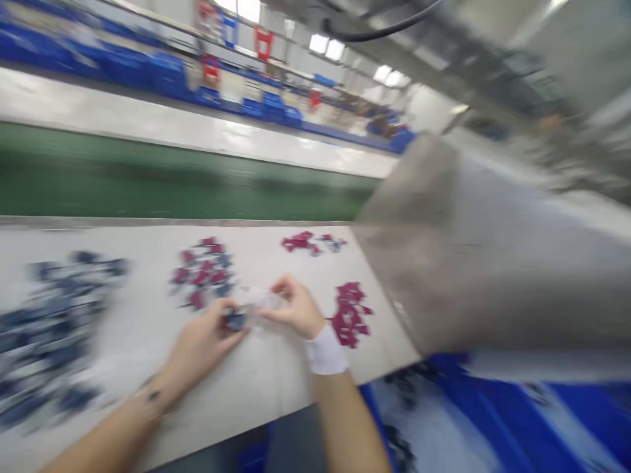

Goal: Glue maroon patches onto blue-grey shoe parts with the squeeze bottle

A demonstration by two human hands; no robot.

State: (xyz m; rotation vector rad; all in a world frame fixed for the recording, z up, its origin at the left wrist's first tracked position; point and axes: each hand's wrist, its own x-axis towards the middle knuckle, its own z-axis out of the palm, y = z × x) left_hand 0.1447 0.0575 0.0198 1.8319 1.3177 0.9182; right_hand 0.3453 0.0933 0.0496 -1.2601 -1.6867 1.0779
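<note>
My left hand [210, 334] is closed on a small dark blue piece [235, 320] above the white table [148, 328]. Close to its right, my right hand [294, 309], with a white band at the wrist, pinches a crumpled clear plastic bag [259, 299] that reaches toward the dark piece. Beyond the left hand lies a mixed pile of magenta and dark blue pieces [202, 272]. A magenta pile [350, 315] is right of my right hand, and a smaller magenta group [300, 242] lies farther back. Motion blurs the details.
Many dark blue pieces [54, 335] cover the table's left side. Behind the table runs a green conveyor belt [197, 180], with blue bins [167, 73] past it. A large grey panel [468, 276] stands at the right. Blue containers [468, 414] sit below the table's right edge.
</note>
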